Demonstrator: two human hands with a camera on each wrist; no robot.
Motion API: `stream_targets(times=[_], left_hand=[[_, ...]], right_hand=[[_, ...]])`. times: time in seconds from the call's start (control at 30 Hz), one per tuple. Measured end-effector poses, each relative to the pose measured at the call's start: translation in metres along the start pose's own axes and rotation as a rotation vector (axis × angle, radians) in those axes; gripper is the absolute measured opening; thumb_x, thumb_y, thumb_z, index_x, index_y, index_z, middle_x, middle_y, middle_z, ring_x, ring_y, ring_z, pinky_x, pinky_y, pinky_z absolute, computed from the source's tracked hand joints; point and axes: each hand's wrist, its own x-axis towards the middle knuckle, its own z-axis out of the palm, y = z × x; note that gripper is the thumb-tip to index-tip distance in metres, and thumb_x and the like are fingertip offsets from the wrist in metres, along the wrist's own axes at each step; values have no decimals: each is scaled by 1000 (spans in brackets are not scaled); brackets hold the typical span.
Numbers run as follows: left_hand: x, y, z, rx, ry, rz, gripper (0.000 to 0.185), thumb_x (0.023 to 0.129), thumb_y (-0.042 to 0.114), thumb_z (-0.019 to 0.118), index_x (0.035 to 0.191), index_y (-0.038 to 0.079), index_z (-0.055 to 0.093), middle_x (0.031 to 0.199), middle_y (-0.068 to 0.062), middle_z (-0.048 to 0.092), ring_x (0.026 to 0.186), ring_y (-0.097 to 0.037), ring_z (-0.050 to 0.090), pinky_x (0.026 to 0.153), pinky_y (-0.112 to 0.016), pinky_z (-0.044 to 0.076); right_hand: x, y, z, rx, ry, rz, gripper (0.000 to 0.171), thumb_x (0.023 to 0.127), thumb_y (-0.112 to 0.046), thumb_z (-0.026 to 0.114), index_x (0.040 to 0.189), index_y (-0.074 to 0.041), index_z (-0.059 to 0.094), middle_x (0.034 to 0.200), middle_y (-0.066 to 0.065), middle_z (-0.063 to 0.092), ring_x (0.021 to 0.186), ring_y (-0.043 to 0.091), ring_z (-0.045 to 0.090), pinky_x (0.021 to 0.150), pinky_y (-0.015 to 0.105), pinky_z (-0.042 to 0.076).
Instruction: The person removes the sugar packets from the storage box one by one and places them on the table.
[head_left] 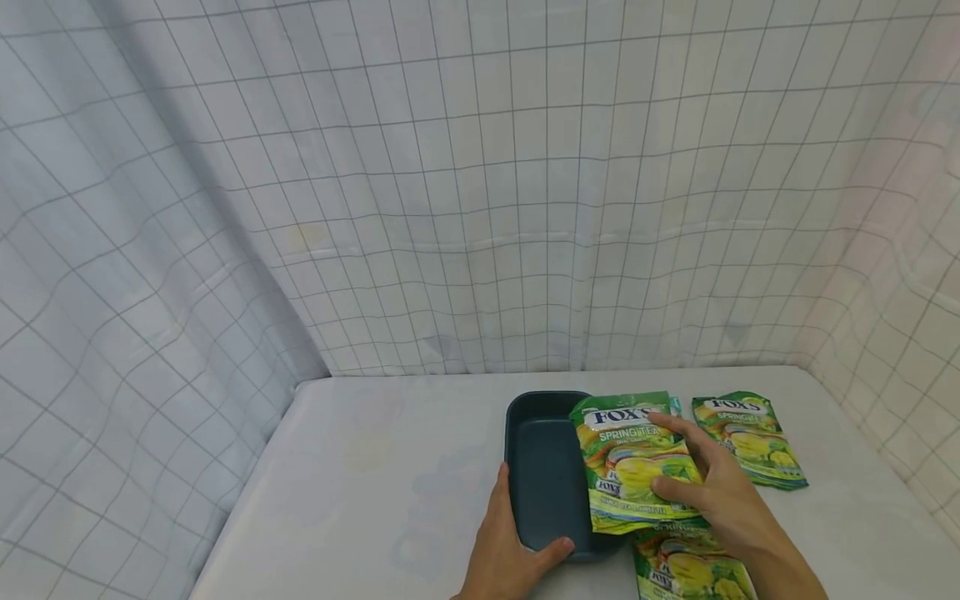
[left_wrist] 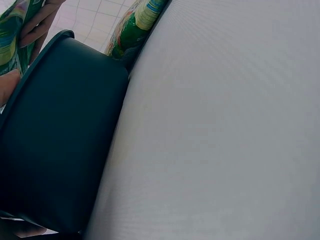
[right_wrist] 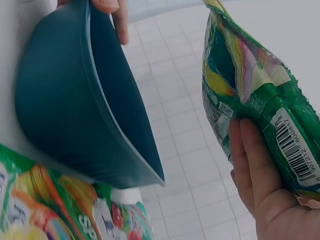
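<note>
With the thumb on the front and the fingers behind, my right hand [head_left: 723, 500] holds a green-and-yellow Fox's Spring Tea candy pouch [head_left: 622, 467] over the right side of a dark teal rectangular tub [head_left: 540, 471]. The right wrist view shows fingers against the pouch's barcoded back [right_wrist: 295, 145]. My left hand [head_left: 506, 554] grips the tub's near left corner, its thumb over the near rim and its fingers along the left wall. The tub's bare floor shows on the left; the held pouch hides its right part.
One matching pouch [head_left: 750, 442] lies on the white table [head_left: 360, 492] at the back right. Another pouch [head_left: 690, 571] lies near the front, partly under the right arm. A packet with red fruit print [right_wrist: 131, 220] sits beside the tub. A white gridded curtain [head_left: 525, 208] hangs behind.
</note>
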Motion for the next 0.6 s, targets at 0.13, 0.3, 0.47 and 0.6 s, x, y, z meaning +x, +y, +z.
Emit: stream_targets(times=[0.13,0.3,0.47,0.6], left_hand=[[0,-1,0,4,2,5,131,73,72,79,165,10,9,165,-19,23,145,-43,34,106,-67,38],[1,-2,0,9,2,11,131,74,72,78,165,11,8,165,-19,22,145,-43,35,105,-67,38],[1,-3,-1,8,3,21,129,75,70,79,165,11,8,165,-18,23,144,-43,36,104,-67,40],[2,-5,0,1,3,36,127,77,67,80,165,11,8,166,-18,22,143,-42,37,103,-66,41]], right_hand=[[-4,2,-9,22,9,14,74,94,-1,71,158,-14,36,166,21,6,149,50,-14,109,78,6],[-6,4,-18,26,27,26,76,95,-1,71,160,-18,35,167,19,4,148,49,-18,107,79,8],[-11,6,-28,29,21,20,76,98,-1,68,161,-21,32,169,16,-2,148,48,-21,106,81,8],[-15,6,-36,35,20,28,75,99,-2,66,162,-23,30,170,11,-7,147,47,-24,104,82,7]])
